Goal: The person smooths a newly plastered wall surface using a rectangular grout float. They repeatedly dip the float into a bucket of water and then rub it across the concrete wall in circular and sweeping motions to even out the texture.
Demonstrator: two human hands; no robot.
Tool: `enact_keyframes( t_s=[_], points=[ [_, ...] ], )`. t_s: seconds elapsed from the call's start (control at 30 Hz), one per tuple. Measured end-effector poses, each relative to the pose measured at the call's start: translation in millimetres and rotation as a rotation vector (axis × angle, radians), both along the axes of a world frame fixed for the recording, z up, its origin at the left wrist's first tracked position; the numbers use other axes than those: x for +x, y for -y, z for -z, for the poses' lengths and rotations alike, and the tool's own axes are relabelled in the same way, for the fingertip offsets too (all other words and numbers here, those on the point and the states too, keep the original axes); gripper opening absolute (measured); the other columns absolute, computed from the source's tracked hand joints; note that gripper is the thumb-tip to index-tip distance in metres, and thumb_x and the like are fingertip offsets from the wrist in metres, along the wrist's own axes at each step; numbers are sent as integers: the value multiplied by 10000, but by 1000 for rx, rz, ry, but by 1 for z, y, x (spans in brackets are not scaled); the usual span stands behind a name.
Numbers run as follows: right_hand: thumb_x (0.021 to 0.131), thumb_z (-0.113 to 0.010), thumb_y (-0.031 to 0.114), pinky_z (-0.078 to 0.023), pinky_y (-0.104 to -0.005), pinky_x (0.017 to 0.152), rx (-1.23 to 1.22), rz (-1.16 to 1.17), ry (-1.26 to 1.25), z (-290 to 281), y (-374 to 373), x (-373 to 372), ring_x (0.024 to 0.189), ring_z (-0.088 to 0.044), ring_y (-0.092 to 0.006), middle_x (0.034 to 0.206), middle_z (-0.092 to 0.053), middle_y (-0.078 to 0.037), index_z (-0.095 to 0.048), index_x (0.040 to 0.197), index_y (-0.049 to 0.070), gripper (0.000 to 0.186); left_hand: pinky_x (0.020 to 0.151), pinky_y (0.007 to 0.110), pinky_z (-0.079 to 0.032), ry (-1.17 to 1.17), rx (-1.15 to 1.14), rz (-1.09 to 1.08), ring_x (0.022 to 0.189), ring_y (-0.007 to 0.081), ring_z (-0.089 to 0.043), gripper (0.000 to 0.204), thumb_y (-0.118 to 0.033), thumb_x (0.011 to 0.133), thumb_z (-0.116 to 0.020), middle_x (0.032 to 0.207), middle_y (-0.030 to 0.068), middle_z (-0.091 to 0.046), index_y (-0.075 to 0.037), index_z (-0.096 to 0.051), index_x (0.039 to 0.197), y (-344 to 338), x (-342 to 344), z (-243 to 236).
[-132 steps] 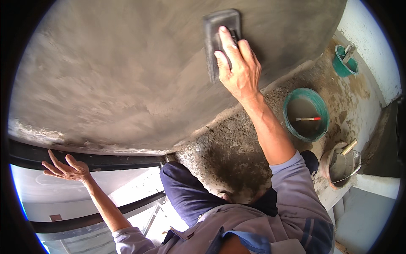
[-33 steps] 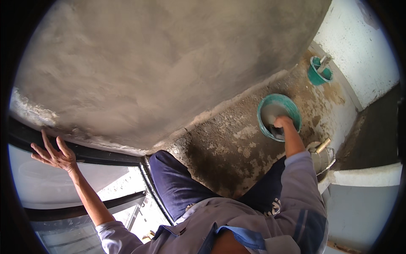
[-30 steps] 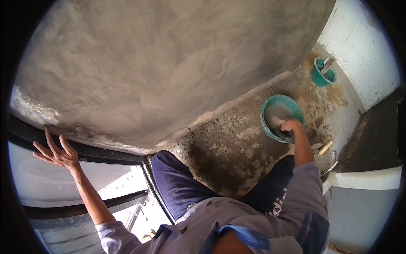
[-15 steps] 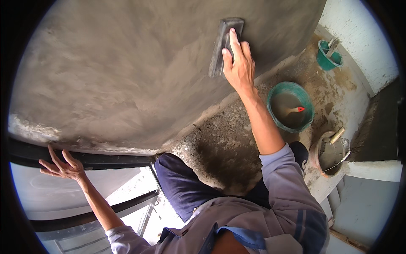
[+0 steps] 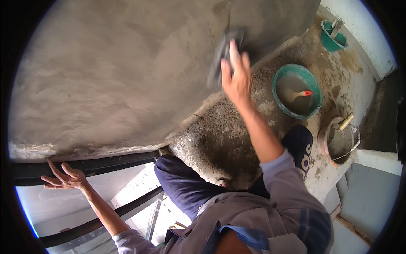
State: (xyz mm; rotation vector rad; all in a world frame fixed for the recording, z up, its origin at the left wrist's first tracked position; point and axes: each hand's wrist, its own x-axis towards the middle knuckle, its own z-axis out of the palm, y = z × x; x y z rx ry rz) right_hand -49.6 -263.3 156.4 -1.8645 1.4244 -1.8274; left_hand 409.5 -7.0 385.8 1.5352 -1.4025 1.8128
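Note:
My right hand (image 5: 237, 76) is closed on a dark plastering float (image 5: 218, 63), which lies against the grey plastered wall (image 5: 118, 80). Motion smears the float and the fingertips; one finger stretches along its back. At the lower left, my left hand (image 5: 65, 177) has its fingers spread and holds nothing. Its fingertips are at the black frame (image 5: 114, 165) along the wall's edge; whether they press on it I cannot tell.
On the rough, mortar-stained floor (image 5: 220, 139) stands a green basin (image 5: 277, 101) of murky water with a red-tipped brush (image 5: 301, 93). Farther right are a mortar-smeared bucket (image 5: 323, 146) with a wooden-handled tool (image 5: 347, 121) and a small green bucket (image 5: 326, 42) holding tools.
My right hand and the float have moved a little down in the picture. The basin and buckets have shifted slightly rightward as the view turned. My left hand keeps its place by the frame.

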Motion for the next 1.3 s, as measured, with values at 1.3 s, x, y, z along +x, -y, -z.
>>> enact_keyframes(
  t_s=[1.3],
  points=[
    [1012,-563,196,-527,-499,839,-338,-7,-11,-80,35,-15,973,-616,-467,1154,-653,-252,-539,1449,49,461,1259,574,-37,-41,14,-17,1591,186,-97,644,-615,1050,-343,1710,96,-202,-168,-678,1371,4,-6,4]
  ],
)
